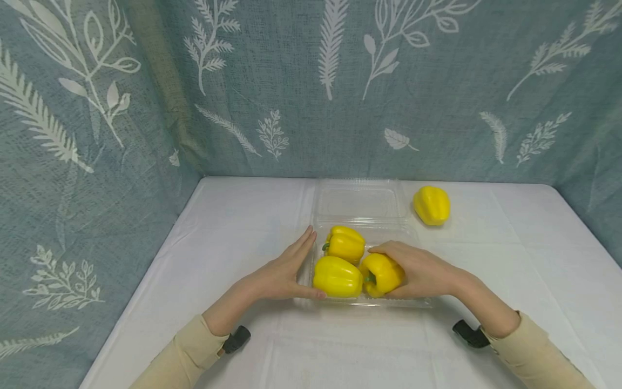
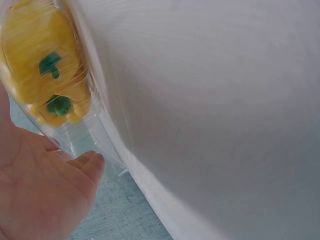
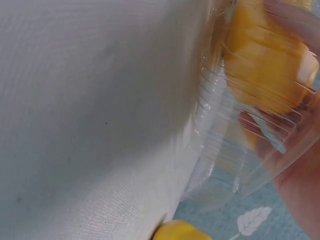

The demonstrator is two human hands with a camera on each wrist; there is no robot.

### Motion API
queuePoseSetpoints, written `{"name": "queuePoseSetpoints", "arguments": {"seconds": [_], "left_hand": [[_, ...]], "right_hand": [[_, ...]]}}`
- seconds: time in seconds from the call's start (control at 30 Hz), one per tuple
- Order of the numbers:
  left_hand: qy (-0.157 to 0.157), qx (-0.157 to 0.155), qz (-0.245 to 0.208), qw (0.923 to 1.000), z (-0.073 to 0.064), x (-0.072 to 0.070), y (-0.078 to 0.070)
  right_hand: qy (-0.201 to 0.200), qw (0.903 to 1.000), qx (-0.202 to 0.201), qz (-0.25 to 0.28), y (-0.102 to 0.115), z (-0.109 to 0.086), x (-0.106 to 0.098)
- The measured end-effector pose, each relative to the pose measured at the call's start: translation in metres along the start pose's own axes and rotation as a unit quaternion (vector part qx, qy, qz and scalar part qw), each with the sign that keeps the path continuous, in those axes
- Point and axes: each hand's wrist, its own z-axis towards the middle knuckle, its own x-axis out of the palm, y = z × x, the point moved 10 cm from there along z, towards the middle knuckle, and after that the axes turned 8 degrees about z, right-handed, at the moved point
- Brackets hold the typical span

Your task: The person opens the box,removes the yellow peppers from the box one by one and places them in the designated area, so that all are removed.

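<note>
Extending the left hand (image 1: 284, 273), straight-fingered, along the left wall of a clear container (image 1: 392, 234). Showing, inside it, a front yellow pepper (image 1: 337, 277) and, just behind, a rear yellow pepper (image 1: 346, 244); also showing the lid (image 1: 359, 200) lying flat at the back. Rightward, gripping a third yellow pepper (image 1: 385, 273) within the container with the right hand (image 1: 424, 270). Farthest right, showing a lone yellow pepper (image 1: 431, 205) lying on the white cloth (image 1: 491, 243), outside the container.
</note>
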Motion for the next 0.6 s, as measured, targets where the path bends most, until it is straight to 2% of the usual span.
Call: {"name": "queuePoseSetpoints", "arguments": {"seconds": [0.13,0.37,0.6], "left_hand": [[0.004,-0.006,-0.001,1.0,0.0,0.001,0.002],[0.0,0.002,-0.004,1.0,-0.001,-0.001,-0.001],[0.003,-0.002,-0.007,1.0,0.0,0.0,0.0]], "right_hand": [[-0.013,0.9997,0.013,0.018,-0.001,-0.001,-0.004],[-0.035,0.998,0.024,0.046,-0.003,-0.005,-0.013],[-0.062,0.9936,0.034,0.088,-0.008,-0.009,-0.019]]}}
